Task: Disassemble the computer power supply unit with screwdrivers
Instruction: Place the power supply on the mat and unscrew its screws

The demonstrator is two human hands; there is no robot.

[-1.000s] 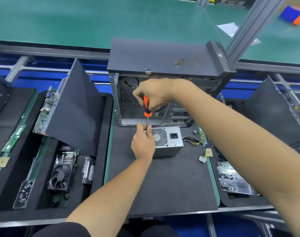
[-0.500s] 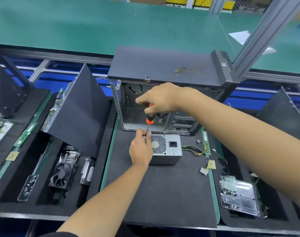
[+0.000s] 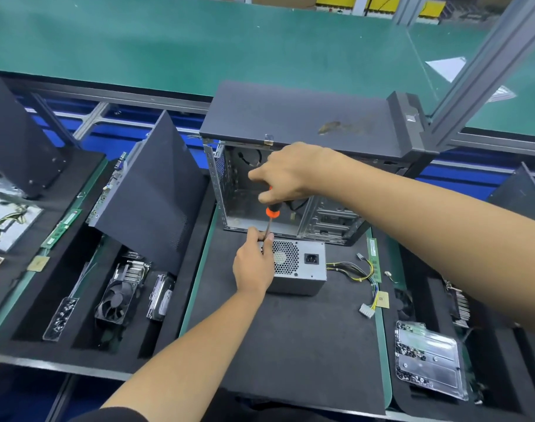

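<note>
Head view: black foam mat (image 3: pixel 290 345) on green workbench (image 3: pixel 199 41).

The power supply unit (image 3: pixel 303 269) is silver-grey with a honeycomb grille. It lies on a black foam mat (image 3: pixel 290 345). The screwdriver (image 3: pixel 271 212) has an orange collar. Yellow and black wires (image 3: pixel 351 271) trail right; the far desk (image 3: pixel 199 41) is green.

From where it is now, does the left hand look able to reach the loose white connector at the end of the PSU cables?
Probably yes. The left hand rests on the power supply; the white connector lies uncovered on the black mat nearby.
</note>
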